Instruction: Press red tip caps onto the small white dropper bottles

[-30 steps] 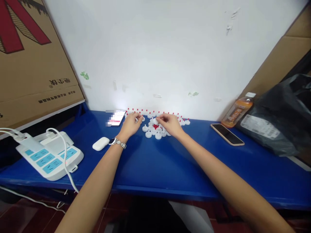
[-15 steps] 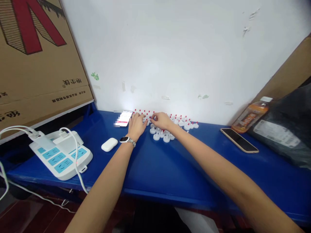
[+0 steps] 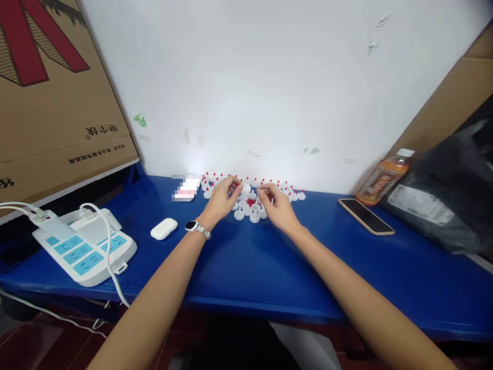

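Several small white plastic caps lie in a cluster on the blue table near the wall, with tiny red pieces among them. A row of white caps with red tips stands along the wall behind. My left hand, a watch on its wrist, hovers at the cluster's left side with fingers pinched together. My right hand is at the cluster's right side, fingers also curled into a pinch. What each pinch holds is too small to name.
A white power strip with plugged cables sits at the left, a white earbud case beside it. A lit phone lies by the wall. At the right are a dark phone, an orange drink bottle and a black bag. Cardboard leans at the left.
My right hand has drawn back from the left part of the cluster to its right side. My left hand has shifted slightly right, over the cluster's edge. The view has swung a little.
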The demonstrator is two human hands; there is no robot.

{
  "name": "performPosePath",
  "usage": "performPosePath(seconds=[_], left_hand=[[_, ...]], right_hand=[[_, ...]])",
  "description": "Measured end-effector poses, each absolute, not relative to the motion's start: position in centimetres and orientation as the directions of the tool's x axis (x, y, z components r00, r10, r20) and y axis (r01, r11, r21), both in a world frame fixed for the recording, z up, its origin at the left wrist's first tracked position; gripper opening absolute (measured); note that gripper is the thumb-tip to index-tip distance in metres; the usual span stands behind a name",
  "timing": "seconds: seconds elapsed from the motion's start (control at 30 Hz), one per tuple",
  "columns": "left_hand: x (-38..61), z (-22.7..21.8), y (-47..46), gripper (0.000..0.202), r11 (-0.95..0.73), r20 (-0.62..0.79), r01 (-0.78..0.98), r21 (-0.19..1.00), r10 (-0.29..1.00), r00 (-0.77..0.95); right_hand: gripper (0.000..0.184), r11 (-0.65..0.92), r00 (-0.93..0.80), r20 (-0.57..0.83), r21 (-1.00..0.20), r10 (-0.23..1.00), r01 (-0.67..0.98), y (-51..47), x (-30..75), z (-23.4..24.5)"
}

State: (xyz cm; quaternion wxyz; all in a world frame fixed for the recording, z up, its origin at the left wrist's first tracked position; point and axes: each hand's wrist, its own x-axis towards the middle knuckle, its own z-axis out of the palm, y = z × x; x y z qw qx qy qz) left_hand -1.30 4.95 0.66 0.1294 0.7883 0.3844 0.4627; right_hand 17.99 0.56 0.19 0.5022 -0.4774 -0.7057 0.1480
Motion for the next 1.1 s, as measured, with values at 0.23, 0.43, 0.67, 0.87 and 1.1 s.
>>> performPosePath(seconds=[0.23,0.43,0.67,0.87,1.1], left_hand=[[2.3,0.8,1.9,0.023,-0.749,0.613,0.316,0.583,0.66,0.435],[3.0,0.8,2.1,0.034,-0.75,0.628,0.364,0.553,0.662,0.41],[4.9,0.5,2.7,0.046,-0.534,0.514,0.031,0.845,0.827,0.226],[4.3,0.8,3.4,0.039,-0.345,0.363,-0.149,0.927,0.925,0.115],[0.2,0.5,6.1,0.042,-0.597,0.596,0.39,0.701,0.791,0.139]], right_hand=[[0.042,0.486,0.014,0.503,-0.841,0.864,0.236,0.4,17.6,-0.8],[0.033,0.532,0.015,0.587,-0.745,0.81,0.402,-0.8,17.1,0.5],[0.026,0.632,-0.079,0.735,-0.517,0.673,0.578,-0.6,17.4,1.5],[0.023,0.701,-0.194,0.75,-0.446,0.632,0.556,-0.3,17.9,1.6],[0.026,0.551,0.011,0.663,-0.631,0.749,0.546,-0.2,20.7,2.1]])
